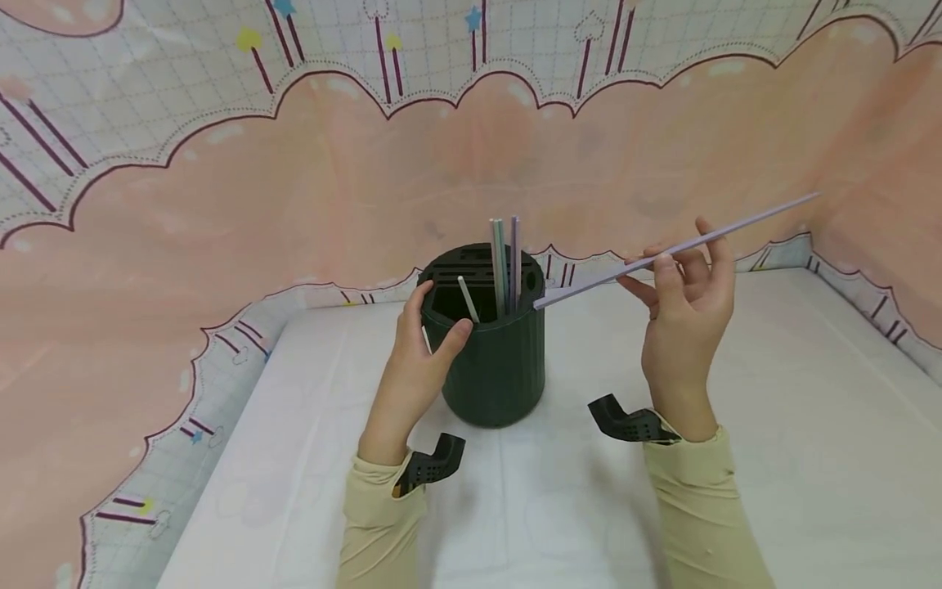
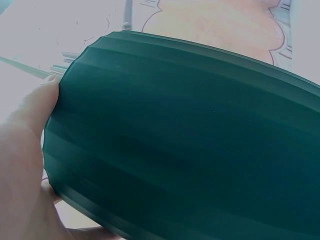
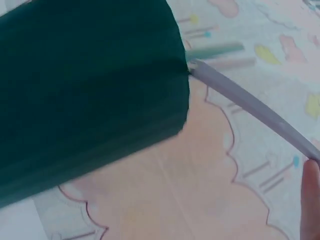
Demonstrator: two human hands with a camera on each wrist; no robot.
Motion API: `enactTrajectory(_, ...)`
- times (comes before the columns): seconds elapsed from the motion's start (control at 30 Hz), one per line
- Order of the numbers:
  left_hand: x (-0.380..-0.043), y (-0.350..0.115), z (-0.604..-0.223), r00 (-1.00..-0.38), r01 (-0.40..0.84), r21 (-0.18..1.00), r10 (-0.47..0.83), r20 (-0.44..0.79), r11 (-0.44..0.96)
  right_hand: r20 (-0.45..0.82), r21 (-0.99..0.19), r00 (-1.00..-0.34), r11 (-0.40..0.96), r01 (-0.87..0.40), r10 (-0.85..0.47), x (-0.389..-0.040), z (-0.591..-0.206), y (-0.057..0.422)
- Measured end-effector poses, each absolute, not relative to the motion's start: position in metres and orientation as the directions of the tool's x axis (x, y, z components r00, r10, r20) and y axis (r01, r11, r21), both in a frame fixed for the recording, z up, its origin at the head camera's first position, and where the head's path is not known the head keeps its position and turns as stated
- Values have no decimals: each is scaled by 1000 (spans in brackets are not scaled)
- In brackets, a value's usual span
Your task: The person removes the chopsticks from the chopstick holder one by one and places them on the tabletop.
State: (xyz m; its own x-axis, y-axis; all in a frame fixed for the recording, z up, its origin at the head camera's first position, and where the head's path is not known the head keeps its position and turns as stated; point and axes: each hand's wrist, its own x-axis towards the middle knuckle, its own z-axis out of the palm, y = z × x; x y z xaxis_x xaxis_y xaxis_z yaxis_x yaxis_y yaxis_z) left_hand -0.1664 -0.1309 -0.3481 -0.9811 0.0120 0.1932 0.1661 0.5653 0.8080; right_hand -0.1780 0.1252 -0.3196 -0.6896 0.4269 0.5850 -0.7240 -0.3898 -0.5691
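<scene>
A dark green ribbed pen holder (image 1: 493, 368) stands upright on the white table, its top split into compartments. My left hand (image 1: 412, 356) grips its left side, thumb over the near rim and fingers around the far side. In my right hand (image 1: 688, 319), thumb and fingers pinch a long pale purple straw (image 1: 765, 214), slanting up to the right. Its lower end is right at the holder's right rim, as the right wrist view also shows with the straw (image 3: 255, 107). Several green and purple straws (image 1: 499, 270) rise from the holder, and a short whitish one (image 1: 468, 298) leans inside.
The white table (image 1: 309, 458) spreads around the holder on both sides. Behind it hangs a peach and white patterned cloth (image 1: 412, 180), which also borders the table at left and right. Black camera mounts (image 1: 625, 421) are strapped at both wrists, over light yellow-green sleeves (image 1: 699, 515).
</scene>
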Motion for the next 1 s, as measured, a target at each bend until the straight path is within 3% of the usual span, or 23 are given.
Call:
enactTrajectory(0.27,-169,-136,-347,-983,162,809,21,182,566,540,-689,-768,-342,-639,345,-184,-328,133)
enactTrajectory(0.6,-176,-136,-348,-984,151,794,10,179,589,438,-897,-884,10,-442,163,-201,-350,131)
enactTrajectory(1.0,-177,-133,-348,-984,145,795,-1,180,589,257,-937,-966,237,-255,-21,-227,-390,140)
